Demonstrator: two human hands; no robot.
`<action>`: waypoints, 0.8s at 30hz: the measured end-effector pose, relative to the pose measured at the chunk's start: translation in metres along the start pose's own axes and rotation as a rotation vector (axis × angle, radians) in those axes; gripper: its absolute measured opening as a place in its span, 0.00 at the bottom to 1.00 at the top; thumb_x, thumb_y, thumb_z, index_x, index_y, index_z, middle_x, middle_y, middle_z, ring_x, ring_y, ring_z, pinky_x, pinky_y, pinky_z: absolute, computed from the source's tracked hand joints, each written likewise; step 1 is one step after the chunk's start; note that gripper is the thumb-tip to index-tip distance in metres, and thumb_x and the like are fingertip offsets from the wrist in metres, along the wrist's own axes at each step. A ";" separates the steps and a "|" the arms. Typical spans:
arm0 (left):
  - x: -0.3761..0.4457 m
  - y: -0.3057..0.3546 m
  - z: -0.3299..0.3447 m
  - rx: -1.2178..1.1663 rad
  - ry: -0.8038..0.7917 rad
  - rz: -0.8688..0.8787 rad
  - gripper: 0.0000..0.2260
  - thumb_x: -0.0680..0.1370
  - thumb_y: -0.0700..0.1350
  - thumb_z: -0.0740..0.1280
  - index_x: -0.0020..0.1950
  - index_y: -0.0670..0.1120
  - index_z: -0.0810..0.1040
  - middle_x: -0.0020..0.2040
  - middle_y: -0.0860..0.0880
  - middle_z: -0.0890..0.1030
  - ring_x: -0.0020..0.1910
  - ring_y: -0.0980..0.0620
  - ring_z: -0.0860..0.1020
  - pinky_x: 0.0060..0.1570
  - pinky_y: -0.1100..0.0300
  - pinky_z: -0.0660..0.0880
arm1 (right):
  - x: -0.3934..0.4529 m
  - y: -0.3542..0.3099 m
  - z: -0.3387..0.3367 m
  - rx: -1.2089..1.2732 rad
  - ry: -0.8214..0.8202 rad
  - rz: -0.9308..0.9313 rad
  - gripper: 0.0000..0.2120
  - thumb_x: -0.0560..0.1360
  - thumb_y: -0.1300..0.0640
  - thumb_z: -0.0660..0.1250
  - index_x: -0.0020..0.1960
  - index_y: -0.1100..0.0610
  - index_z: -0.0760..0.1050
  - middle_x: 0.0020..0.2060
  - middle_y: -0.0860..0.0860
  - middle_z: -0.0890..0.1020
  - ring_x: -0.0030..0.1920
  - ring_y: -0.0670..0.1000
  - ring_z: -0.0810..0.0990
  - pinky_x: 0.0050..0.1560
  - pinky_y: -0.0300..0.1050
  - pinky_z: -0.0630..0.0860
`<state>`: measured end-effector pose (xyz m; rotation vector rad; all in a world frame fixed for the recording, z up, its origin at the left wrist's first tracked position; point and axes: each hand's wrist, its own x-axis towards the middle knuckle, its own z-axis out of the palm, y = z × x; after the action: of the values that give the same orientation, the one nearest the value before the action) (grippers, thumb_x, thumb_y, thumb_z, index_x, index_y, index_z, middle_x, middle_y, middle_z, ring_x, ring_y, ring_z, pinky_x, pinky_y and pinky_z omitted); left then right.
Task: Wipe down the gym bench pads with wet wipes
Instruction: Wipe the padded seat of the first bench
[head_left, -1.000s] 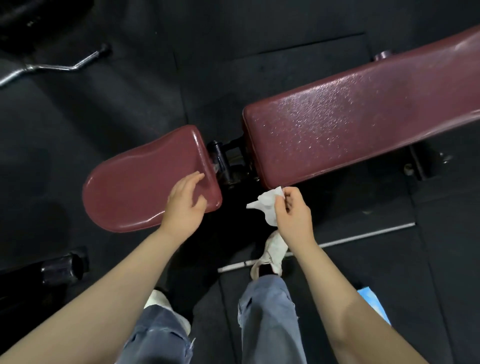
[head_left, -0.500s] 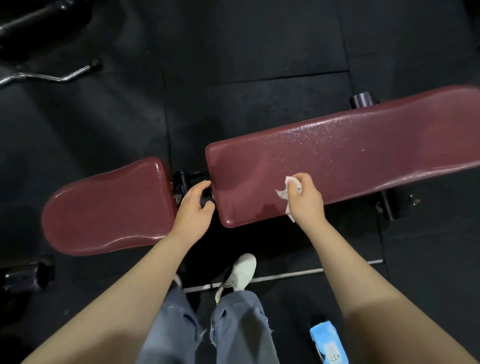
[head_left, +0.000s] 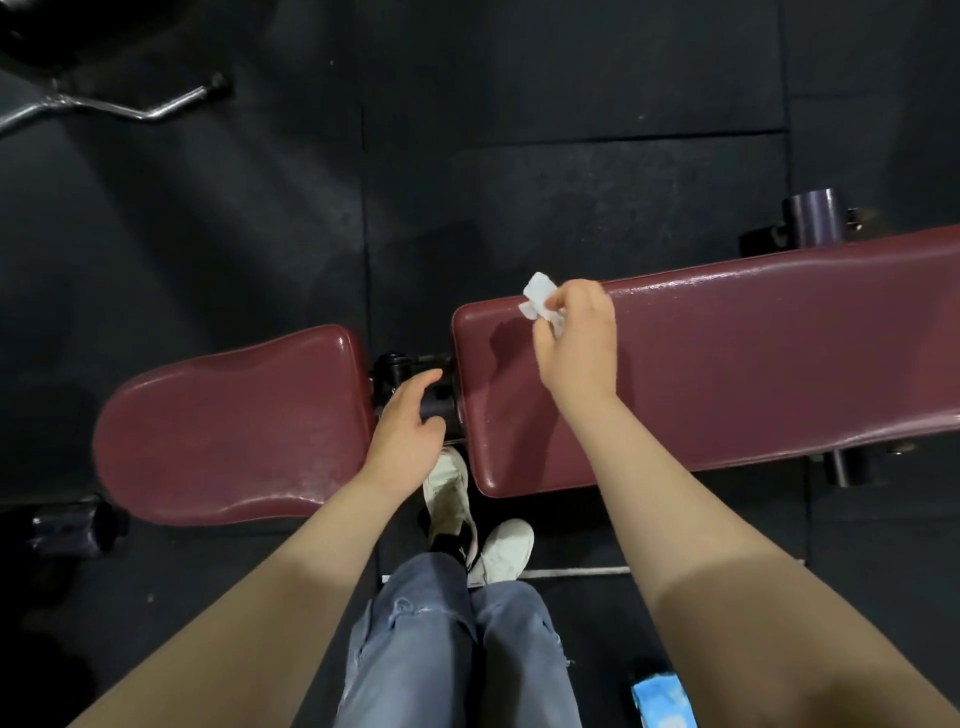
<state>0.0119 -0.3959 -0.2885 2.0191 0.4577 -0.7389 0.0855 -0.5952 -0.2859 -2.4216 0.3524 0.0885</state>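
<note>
1. Head view showed the right hand (head_left: 574, 340) up at the far edge of the long back pad (head_left: 753, 364), near its left end; half a second before, it was down at the near edge of that pad
2. Its fingers were pinched tight on the wet wipe (head_left: 540, 301), and a white bit of wipe stuck out to the left past the fingertips
3. A second before, the wipe was off the bench, in the gap below the two pads, so it had gone from the gap onto the long pad and then across it
4. That looked like one stroke from near to far over the left end of the long pad, so wiping of this pad seemed to have just begun
5. The left hand (head_left: 402, 441) had slid off the small seat pad (head_left: 234, 426) and sat over the dark metal joint (head_left: 410, 371) between the pads, fingers loosely bent and a bit apart; I could not tell if it touched the joint
6. Most of the long pad off to the right looked like it was yet to be wiped
7. A blue pack of wipes (head_left: 662, 701) lay on the floor near the right arm
</note>
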 end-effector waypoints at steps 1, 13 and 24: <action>0.004 -0.002 0.000 -0.012 0.008 -0.005 0.27 0.78 0.34 0.60 0.74 0.54 0.67 0.73 0.54 0.66 0.68 0.61 0.64 0.57 0.78 0.59 | 0.001 -0.002 0.007 -0.023 -0.027 -0.037 0.05 0.72 0.64 0.66 0.47 0.58 0.73 0.48 0.51 0.77 0.49 0.51 0.74 0.50 0.44 0.70; 0.022 -0.008 0.002 -0.126 0.014 -0.071 0.27 0.78 0.35 0.60 0.72 0.59 0.68 0.69 0.61 0.65 0.53 0.78 0.68 0.47 0.82 0.62 | -0.026 -0.004 0.063 -0.016 -0.270 -0.049 0.21 0.80 0.67 0.57 0.71 0.57 0.71 0.72 0.54 0.69 0.76 0.52 0.60 0.74 0.49 0.60; 0.044 -0.003 -0.005 -0.155 0.050 0.012 0.27 0.78 0.35 0.60 0.72 0.60 0.67 0.68 0.63 0.65 0.66 0.63 0.63 0.64 0.64 0.60 | 0.008 -0.017 0.088 -0.240 -0.344 -0.377 0.24 0.77 0.67 0.61 0.72 0.54 0.68 0.74 0.51 0.66 0.77 0.54 0.57 0.76 0.43 0.50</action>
<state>0.0445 -0.3886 -0.3171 1.8965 0.5157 -0.6271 0.1001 -0.5287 -0.3440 -2.6009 -0.2857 0.3913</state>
